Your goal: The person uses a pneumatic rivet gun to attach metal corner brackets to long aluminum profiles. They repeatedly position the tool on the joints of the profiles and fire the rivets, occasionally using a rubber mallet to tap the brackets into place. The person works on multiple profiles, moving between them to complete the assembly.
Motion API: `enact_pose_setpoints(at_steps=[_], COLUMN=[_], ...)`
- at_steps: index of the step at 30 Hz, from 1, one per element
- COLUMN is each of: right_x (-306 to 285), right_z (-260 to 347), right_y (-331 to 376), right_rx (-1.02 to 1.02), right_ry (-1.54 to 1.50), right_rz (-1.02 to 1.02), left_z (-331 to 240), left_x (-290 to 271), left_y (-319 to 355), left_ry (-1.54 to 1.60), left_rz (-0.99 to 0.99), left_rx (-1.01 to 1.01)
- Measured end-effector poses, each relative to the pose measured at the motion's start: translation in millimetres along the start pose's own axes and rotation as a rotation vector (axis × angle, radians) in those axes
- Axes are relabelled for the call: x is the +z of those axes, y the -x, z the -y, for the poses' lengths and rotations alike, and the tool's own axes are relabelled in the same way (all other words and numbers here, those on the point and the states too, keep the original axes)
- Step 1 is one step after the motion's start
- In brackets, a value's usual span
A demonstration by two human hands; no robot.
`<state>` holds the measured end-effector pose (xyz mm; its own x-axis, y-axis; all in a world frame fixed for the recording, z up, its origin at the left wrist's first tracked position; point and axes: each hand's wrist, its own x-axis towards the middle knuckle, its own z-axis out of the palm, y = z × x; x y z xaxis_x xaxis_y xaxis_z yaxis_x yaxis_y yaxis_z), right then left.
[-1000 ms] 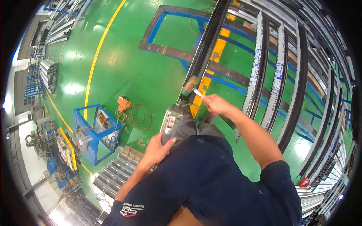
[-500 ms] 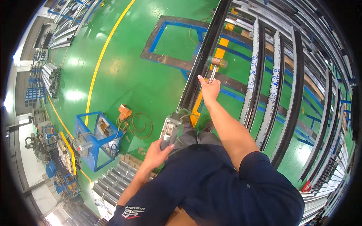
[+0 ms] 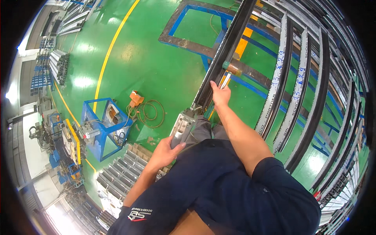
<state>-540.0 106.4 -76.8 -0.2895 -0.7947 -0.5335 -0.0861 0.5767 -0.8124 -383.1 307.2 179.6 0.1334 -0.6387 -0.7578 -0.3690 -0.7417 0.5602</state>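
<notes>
My right hand (image 3: 221,95) is closed around the metal handle of a mallet (image 3: 234,69). The mallet's head is brownish with a green end, and that end lies against or just beside a long dark profile (image 3: 224,55) running away from me. At the near end of this profile sits a grey metal block tool (image 3: 184,124) with slots and a short cylindrical grip. My left hand (image 3: 166,152) wraps round that grip, thumb on top. Whether the block is fixed to the profile cannot be made out.
Several long profiles with white film (image 3: 275,92) lie in rows on a blue rack to the right. A blue machine stand (image 3: 102,145), an orange foot pedal (image 3: 136,98) with coiled cable, and stacked grey profiles (image 3: 117,176) are on the left. A blue frame (image 3: 172,40) stands ahead.
The view has shifted, so the surroundings sit farther right and higher. The mallet head has come slightly nearer to me along the profile. My left hand keeps its hold on the block tool.
</notes>
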Motion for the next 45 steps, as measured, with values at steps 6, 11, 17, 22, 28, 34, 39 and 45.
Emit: enact_pose_setpoints(at_steps=[6, 11, 17, 22, 28, 34, 39, 45], right_x=[0, 6, 3, -54, -228, -349, -319, -283], right_z=[-6, -13, -34, -34, 43, 19, 2, -15], right_y=[22, 21, 3, -5, 1, -51, -65, -79], right_rx=[-0.018, -0.076, -0.31, -0.116, -0.375, -0.312, -0.38, -0.301], right_ry=[-0.003, 0.044, 0.078, 0.098, 0.3, 0.516, 0.536, 0.553], right_rz=[0.066, 0.019, -0.167, -0.075, -0.219, -0.471, -0.431, -0.402], left_z=[29, 89, 116, 122, 144, 131, 122, 115], left_x=[-2, 18, 10, -11, -49, -80, -89, -96], left_y=[37, 53, 63, 53, 34, 27, 39, 47], left_ry=[-0.03, 0.068, 0.4, 0.476, 0.536, 0.531, 0.554, 0.539], left_rz=[0.034, -0.101, -0.198, -0.251, -0.249, -0.284, -0.301, -0.28], left_rx=[-0.211, -0.136, -0.258, -0.236, -0.167, -0.123, -0.087, -0.096])
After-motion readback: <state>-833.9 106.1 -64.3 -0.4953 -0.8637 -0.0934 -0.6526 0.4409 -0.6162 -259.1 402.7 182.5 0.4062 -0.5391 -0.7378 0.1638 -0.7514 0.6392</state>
